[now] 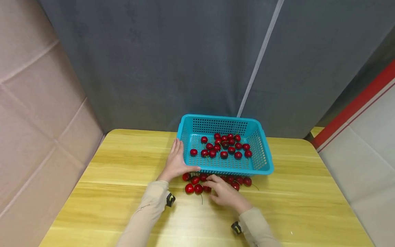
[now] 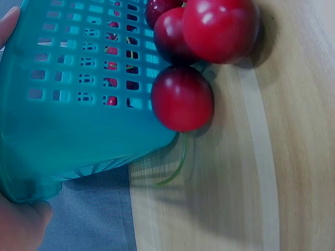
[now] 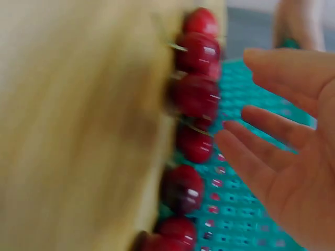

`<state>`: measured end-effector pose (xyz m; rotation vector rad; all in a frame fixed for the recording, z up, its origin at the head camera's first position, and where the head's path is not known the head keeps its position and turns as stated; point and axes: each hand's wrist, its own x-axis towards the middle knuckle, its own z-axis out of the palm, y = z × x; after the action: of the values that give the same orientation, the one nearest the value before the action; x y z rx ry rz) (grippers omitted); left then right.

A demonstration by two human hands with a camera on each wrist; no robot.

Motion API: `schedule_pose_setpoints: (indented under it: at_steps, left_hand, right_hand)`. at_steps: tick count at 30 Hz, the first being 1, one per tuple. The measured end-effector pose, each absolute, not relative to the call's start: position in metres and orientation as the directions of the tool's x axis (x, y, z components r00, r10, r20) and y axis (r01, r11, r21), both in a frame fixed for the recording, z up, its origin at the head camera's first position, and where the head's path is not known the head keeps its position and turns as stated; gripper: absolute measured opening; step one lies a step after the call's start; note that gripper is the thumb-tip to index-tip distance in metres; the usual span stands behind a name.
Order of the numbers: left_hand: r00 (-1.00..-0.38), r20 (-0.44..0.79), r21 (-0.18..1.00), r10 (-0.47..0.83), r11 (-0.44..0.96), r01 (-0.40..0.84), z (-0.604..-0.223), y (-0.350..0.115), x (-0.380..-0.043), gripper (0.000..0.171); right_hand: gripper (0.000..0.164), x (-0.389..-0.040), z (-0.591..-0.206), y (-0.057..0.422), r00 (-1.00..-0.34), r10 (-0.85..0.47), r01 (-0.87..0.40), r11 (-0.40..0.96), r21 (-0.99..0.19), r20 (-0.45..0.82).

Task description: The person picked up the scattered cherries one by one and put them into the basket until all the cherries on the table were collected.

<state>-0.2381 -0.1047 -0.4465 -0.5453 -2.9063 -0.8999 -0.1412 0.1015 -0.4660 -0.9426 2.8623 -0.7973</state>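
A cluster of glossy, round red cherries with thin green stems (image 1: 199, 188) lies along the front of a rectangular turquoise plastic mesh basket (image 1: 228, 171). They could easily roll on the smooth wood-grain surface (image 1: 296, 178) if a fingertip knocks rather than gathers them. One sits right by the basket's lower corner, its stem (image 2: 182, 159) trailing, so sliding the basket might trap or bruise it. Inside, more dark red cherries (image 1: 224, 155) lie loose; a tilt would probably send them to one side. The left hand (image 1: 176, 164) grips the near left corner, thumb along the front rim; pressing hard there might tip it. The right hand (image 1: 226, 193), fingers parted and gently bent, reaches over the loose cherries, holding none that I can see; hasty scooping could tear stems.
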Motion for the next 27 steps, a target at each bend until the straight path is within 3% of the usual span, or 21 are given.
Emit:
schedule_pose_setpoints:
  at_steps: [13,27]
  left_hand:
    - [-0.938,0.146,0.538,0.316,0.770,0.343,-0.447,-0.105,-0.238,0.128]
    - [-0.938,0.141,0.532,0.318,0.774,0.342,-0.446,-0.105,-0.238,0.128]
  right_hand:
    - [0.021,-0.143,-0.488,0.095,-0.821,-0.538,-0.560,0.694,-0.452,0.190]
    - [0.020,-0.127,-0.482,0.114,-0.850,-0.490,-0.516,0.698,-0.498,0.194]
